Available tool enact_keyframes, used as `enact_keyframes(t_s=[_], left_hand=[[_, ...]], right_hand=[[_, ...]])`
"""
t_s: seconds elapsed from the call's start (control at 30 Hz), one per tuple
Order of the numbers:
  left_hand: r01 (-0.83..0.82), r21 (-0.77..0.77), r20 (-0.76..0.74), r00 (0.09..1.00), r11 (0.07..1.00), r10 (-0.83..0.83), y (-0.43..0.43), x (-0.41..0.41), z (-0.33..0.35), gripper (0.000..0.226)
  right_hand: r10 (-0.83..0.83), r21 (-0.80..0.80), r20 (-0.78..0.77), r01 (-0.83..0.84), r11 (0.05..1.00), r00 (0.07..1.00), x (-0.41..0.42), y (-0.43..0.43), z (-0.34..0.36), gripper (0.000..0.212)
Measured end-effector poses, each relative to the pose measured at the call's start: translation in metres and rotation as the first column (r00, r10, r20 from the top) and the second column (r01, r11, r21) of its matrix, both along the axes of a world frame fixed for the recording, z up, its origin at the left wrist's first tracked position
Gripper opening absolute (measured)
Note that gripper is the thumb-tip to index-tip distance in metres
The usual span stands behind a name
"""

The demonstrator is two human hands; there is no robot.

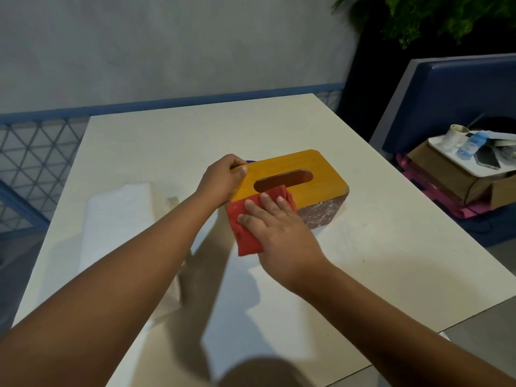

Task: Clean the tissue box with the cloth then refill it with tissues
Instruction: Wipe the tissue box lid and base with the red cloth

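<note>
Your left hand (222,180) grips the tissue box's (307,169) left end mid-table while your right hand's (279,233) straight fingers press the red cloth (245,233) over its near lid edge, with broad table (391,247) surface to its right.

My white table (377,261) sits by a grey wall (167,46) at 12, blue lattice (33,163) at 9, blue bench (460,99) and plant (432,15) around 2.

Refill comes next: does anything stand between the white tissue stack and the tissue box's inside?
Yes: the yellow wooden lid sits on the mottled brown tissue box, and the left hand grips its end facing the white tissue stack.
</note>
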State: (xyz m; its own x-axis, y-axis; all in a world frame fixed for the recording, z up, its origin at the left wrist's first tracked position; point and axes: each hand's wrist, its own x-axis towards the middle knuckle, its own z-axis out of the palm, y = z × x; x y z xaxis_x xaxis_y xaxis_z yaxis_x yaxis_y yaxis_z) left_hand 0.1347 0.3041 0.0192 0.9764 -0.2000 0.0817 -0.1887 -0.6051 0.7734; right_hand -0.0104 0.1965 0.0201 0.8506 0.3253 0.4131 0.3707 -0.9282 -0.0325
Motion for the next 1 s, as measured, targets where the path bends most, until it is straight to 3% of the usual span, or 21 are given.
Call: enact_keyframes(t_s=[0.1, 0.47, 0.63, 0.77, 1.0], left_hand=[[0.018, -0.002, -0.004, 1.0, 1.0, -0.018, 0.001, 0.001, -0.001, 0.022], [0.016, 0.009, 0.002, 1.0, 1.0, -0.016, 0.002, 0.004, -0.003, 0.023], [0.052, 0.024, 0.02, 0.998, 0.998, -0.053, 0.003, 0.004, -0.003, 0.024], [0.072, 0.04, 0.007, 0.997, 0.997, -0.073, 0.004, 0.004, -0.002, 0.025], [0.063, 0.02, 0.004, 0.998, 0.998, -0.063, 0.003, 0.003, -0.002, 0.026]], right_hand=[[0.057, -0.066, 0.003, -0.056, 0.996, 0.998, -0.007, -0.016, 0.003, 0.047], [-0.045, 0.022, -0.231, 0.051, 0.998, 0.972, 0.006, 0.014, 0.014, 0.05], [-0.01, -0.02, -0.162, 0.007, 1.0, 0.987, -0.004, -0.011, 0.013, 0.049], [-0.153, 0.017, -0.146, 0.157, 0.987, 0.977, -0.012, -0.048, 0.011, 0.042], [-0.397, 0.16, -0.239, 0.44, 0.884, 0.886, -0.004, -0.076, 0.025, 0.039]])
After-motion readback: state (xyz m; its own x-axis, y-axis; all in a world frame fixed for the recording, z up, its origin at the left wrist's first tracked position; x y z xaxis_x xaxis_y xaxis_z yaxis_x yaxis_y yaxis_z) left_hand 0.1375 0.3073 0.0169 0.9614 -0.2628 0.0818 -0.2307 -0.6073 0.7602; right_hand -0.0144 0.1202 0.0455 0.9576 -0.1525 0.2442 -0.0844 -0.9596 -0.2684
